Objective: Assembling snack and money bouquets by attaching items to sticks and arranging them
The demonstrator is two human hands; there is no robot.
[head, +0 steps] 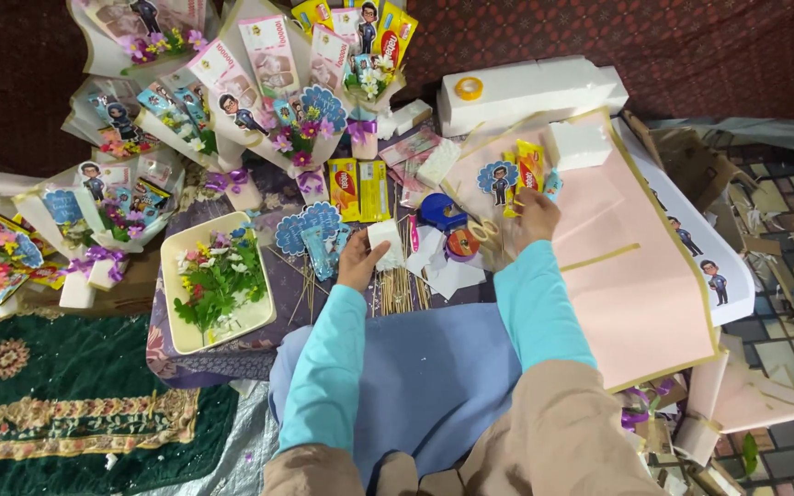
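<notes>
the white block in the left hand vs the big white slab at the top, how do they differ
The small white block is gripped in the left hand and stands upright over the sticks; the big white slab lies flat on the floor, untouched by either hand. The block is far smaller, a short chunk, while the slab is long and wide. The slab carries a yellow tape roll; nothing sits on the block. Both look like plain white foam.

Hands' lane at 12: blocked by tape roll (439, 210), scissors (483, 231), paper scraps (438, 262). 9–10 o'clock: flower tray (216, 281) and skewers (395, 289) crowd the desk (172, 344). 11–12 further out: wall of bouquets (259, 101), no pass. 1–3 o'clock: pink paper sheet (636, 285) lies flat, open room above it. Foam blocks (530, 87) stand at 1, beyond the sheet.
</notes>
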